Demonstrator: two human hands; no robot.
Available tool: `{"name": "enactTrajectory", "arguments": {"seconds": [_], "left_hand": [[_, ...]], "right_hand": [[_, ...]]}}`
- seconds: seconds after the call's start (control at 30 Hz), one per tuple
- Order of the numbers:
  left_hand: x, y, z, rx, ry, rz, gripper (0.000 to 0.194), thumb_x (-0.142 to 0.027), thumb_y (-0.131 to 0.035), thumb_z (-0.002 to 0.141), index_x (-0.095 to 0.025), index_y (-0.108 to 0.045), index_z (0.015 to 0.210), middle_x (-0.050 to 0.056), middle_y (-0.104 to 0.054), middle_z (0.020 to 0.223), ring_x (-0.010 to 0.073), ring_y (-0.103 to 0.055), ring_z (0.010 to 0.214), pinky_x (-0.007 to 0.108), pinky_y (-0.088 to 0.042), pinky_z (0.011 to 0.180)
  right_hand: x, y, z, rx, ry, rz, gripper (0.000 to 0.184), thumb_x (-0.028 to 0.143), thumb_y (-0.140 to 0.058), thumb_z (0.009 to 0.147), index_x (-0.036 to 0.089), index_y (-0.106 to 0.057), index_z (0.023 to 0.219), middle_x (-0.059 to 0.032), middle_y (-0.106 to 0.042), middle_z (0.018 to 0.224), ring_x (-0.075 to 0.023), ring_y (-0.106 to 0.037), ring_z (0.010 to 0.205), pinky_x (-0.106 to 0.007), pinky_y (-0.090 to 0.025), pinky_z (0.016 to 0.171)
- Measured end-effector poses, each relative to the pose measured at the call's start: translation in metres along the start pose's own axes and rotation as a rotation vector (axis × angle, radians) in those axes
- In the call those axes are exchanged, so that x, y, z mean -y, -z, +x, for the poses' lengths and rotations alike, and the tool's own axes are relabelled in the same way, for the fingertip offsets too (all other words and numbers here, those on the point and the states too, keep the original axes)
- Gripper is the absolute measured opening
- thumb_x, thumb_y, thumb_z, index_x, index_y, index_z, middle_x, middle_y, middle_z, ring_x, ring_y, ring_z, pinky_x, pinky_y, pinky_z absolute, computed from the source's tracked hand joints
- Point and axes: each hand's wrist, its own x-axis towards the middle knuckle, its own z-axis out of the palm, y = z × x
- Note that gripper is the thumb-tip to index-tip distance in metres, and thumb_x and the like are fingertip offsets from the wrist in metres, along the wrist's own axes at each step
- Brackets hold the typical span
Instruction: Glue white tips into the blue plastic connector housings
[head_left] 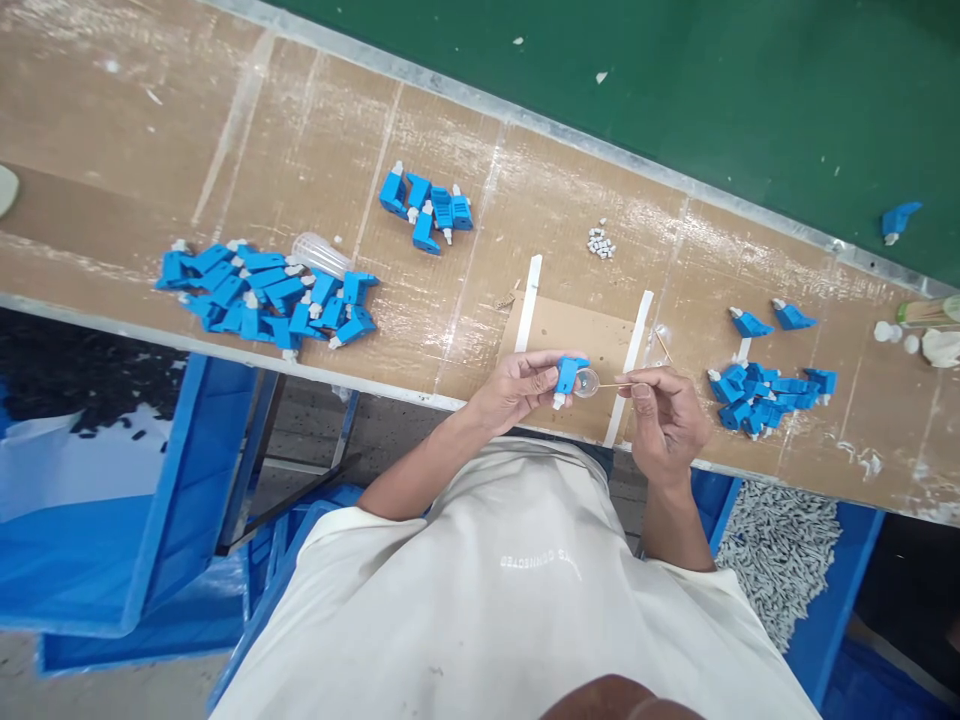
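Note:
My left hand [521, 388] pinches a blue plastic part [570, 374] with a white tip, over the front of the table. In my right hand [666, 415] a thin wooden stick [616, 385] is gripped between thumb and fingers. The stick points left toward a small clear round cup [587, 382] right beside the blue part. Whether the cup rests on the table or is held, I cannot tell. Beneath my hands lies a cardboard sheet [577, 325] with white tape strips [529, 300] at its sides.
Blue parts lie in a large left pile [255, 295], a smaller group [426, 208] and a right pile [772, 395]. Small white pieces [600, 242] sit behind the cardboard. A clear plastic cup [321, 255] lies left. Blue bins [157, 500] stand below the table; a green surface [675, 90] runs behind.

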Motion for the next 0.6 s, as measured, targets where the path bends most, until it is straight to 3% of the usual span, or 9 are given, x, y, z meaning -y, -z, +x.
{"name": "enactTrajectory", "arguments": {"seconds": [0.2,0.43,0.6], "left_hand": [[0.0,0.002,0.0,0.023,0.007,0.011,0.055,-0.041,-0.094,0.069,-0.011,-0.08,0.113,0.01,-0.077,0.087,0.0144,-0.068,0.066,0.028,-0.054,0.068],[0.001,0.004,0.0,0.011,0.002,-0.003,0.055,-0.042,-0.094,0.068,-0.012,-0.081,0.112,0.008,-0.076,0.084,0.0114,-0.067,0.064,0.022,-0.051,0.063],[0.0,0.003,0.0,0.01,0.001,-0.023,0.052,-0.042,-0.095,0.067,-0.011,-0.081,0.107,0.008,-0.075,0.083,0.011,-0.067,0.063,0.022,-0.05,0.062]], "right_hand": [[0.001,-0.001,0.0,0.006,0.008,0.009,0.011,0.024,-0.059,0.102,0.024,-0.069,0.106,-0.0029,-0.075,0.093,-0.018,-0.07,0.077,-0.033,-0.055,0.068],[0.001,-0.006,0.009,0.091,0.185,-0.187,0.013,0.018,-0.058,0.1,0.024,-0.068,0.106,-0.0043,-0.074,0.093,-0.0204,-0.067,0.084,-0.036,-0.054,0.076],[-0.002,-0.008,0.01,0.091,0.164,-0.221,0.012,0.018,-0.058,0.101,0.024,-0.067,0.105,-0.0045,-0.072,0.092,-0.0202,-0.066,0.083,-0.036,-0.053,0.074]]}}
